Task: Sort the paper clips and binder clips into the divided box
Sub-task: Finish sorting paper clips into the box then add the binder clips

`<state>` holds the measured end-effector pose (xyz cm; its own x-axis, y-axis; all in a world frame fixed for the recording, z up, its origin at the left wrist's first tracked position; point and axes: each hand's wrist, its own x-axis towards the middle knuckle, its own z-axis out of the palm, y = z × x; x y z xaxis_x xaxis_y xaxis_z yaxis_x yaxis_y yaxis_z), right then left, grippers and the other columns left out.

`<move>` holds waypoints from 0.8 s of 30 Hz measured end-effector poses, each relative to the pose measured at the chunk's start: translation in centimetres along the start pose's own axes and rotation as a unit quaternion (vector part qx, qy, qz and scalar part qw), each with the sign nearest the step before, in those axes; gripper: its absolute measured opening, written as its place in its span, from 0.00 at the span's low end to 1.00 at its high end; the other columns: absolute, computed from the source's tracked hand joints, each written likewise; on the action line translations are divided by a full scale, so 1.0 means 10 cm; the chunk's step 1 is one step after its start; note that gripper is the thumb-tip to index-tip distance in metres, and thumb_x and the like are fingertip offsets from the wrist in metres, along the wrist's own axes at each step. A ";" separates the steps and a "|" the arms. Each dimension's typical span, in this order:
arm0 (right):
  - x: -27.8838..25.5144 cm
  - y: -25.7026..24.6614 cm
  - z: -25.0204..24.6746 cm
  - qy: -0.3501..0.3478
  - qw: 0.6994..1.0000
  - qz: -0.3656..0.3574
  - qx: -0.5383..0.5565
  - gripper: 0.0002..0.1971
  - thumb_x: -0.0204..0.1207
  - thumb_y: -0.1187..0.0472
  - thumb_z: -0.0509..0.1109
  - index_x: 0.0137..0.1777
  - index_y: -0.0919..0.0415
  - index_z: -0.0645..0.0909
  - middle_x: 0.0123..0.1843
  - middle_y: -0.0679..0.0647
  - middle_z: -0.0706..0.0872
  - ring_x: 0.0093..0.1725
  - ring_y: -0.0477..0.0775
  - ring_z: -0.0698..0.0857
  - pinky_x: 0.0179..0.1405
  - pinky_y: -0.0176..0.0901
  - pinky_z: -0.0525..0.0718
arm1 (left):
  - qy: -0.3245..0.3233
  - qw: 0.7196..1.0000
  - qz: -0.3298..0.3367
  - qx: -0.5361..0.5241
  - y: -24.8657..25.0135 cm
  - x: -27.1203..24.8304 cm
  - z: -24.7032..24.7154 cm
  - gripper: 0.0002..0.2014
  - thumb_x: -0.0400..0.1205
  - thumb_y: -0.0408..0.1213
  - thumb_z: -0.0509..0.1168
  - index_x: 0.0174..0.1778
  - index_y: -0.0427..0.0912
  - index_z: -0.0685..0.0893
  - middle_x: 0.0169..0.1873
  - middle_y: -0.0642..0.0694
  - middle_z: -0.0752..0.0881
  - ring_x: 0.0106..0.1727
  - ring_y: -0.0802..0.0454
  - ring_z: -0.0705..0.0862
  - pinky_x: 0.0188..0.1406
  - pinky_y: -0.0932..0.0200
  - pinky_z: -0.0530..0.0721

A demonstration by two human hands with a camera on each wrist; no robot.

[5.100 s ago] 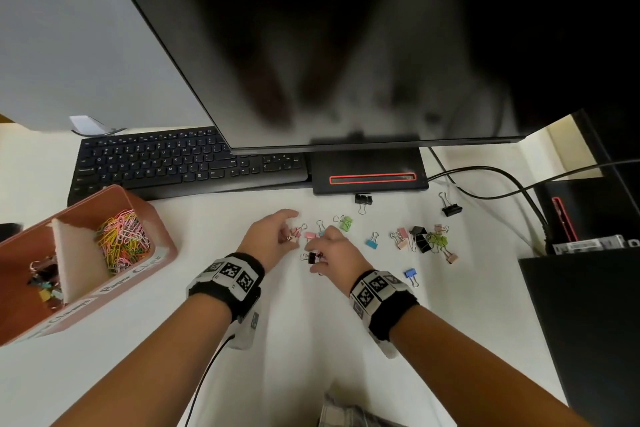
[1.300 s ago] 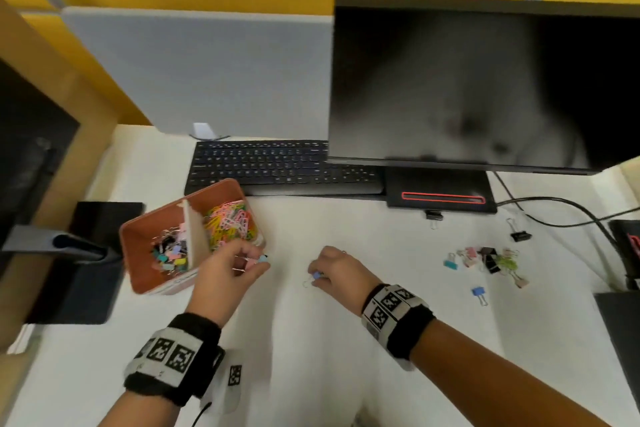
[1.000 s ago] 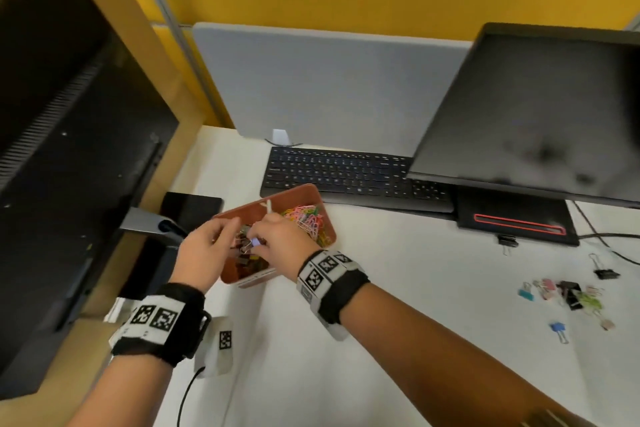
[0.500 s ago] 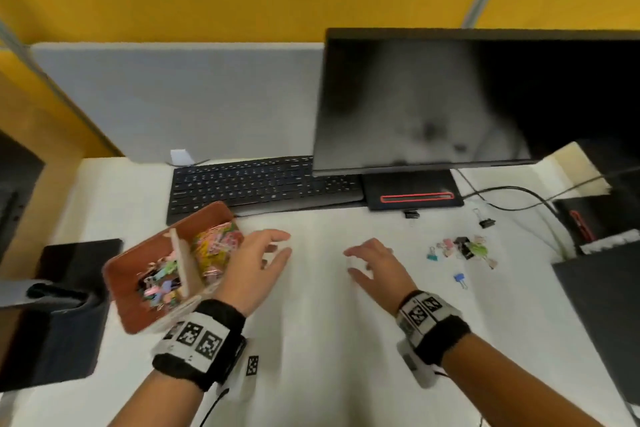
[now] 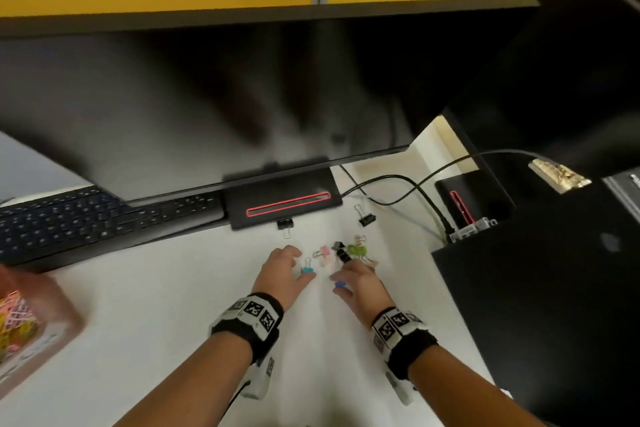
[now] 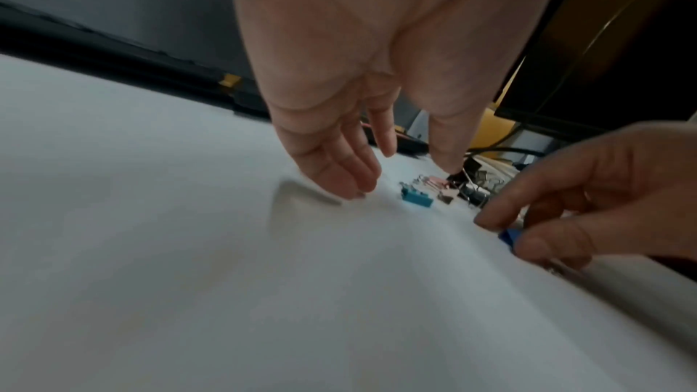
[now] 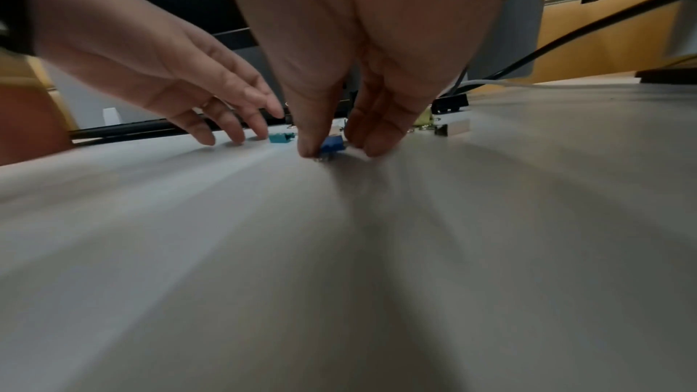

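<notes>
On the white table (image 5: pixel 173 340), both hands now back at the loose clips, away from the divided box (image 5: pixel 41 315) at far left. Right hand (image 5: pixel 360 282) pinching a blue binder clip (image 7: pixel 331 143); left hand (image 5: pixel 282 272) fingers relaxed beside a teal binder clip (image 5: pixel 307 269).

Binder clips (image 5: pixel 341 255) lie before the monitor (image 5: pixel 242 97), box (image 5: pixel 38 319) far left
</notes>
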<state>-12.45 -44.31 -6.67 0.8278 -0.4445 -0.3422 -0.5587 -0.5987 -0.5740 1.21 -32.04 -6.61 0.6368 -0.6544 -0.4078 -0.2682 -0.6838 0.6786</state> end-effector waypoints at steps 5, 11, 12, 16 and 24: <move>0.10 0.06 -0.02 -0.022 0.999 -0.048 0.008 0.09 0.72 0.68 0.69 0.50 0.62 0.87 0.51 0.58 0.85 0.51 0.56 0.83 0.56 0.42 0.81 | 0.053 0.997 -0.023 0.058 0.03 0.10 0.12 0.07 0.77 0.36 0.66 0.49 0.42 0.82 0.44 0.46 0.77 0.51 0.44 0.79 0.46 0.61 0.73; 0.12 -0.07 0.09 -0.070 0.991 -0.078 0.088 0.19 0.74 0.72 0.65 0.62 0.57 0.80 0.56 0.48 0.73 0.46 0.49 0.81 0.56 0.34 0.79 | 0.057 0.996 -0.011 0.070 -0.08 0.11 0.04 0.03 0.75 0.33 0.67 0.42 0.42 0.86 0.37 0.51 0.73 0.40 0.53 0.77 0.37 0.76 0.65; 0.15 -0.08 0.10 -0.061 0.991 -0.075 0.095 0.21 0.73 0.73 0.65 0.64 0.55 0.79 0.60 0.49 0.71 0.48 0.48 0.81 0.58 0.35 0.80 | 0.059 0.996 -0.007 0.061 -0.09 0.11 0.01 0.03 0.75 0.34 0.68 0.42 0.41 0.86 0.38 0.50 0.74 0.39 0.54 0.76 0.36 0.77 0.66; 0.29 -0.09 0.03 -0.022 0.994 -0.064 0.091 0.25 0.72 0.73 0.67 0.67 0.54 0.75 0.66 0.49 0.66 0.44 0.47 0.81 0.58 0.34 0.80 | 0.132 0.990 0.038 0.037 -0.11 0.13 -0.12 0.04 0.75 0.37 0.71 0.42 0.41 0.88 0.47 0.46 0.77 0.48 0.54 0.77 0.55 0.65 0.74; 0.55 -0.17 -0.04 -0.085 0.993 -0.072 -0.048 0.21 0.78 0.70 0.62 0.71 0.59 0.73 0.73 0.56 0.68 0.56 0.58 0.83 0.56 0.36 0.77 | 0.061 0.978 0.122 0.158 -0.03 0.45 -0.21 0.04 0.75 0.38 0.69 0.39 0.45 0.89 0.63 0.49 0.80 0.61 0.45 0.77 0.64 0.52 0.74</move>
<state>-6.98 -45.99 -7.27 0.8912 -0.2355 -0.3877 -0.4296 -0.7125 -0.5547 5.66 -34.09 -7.30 0.6029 -0.7799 -0.1682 -0.6206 -0.5910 0.5153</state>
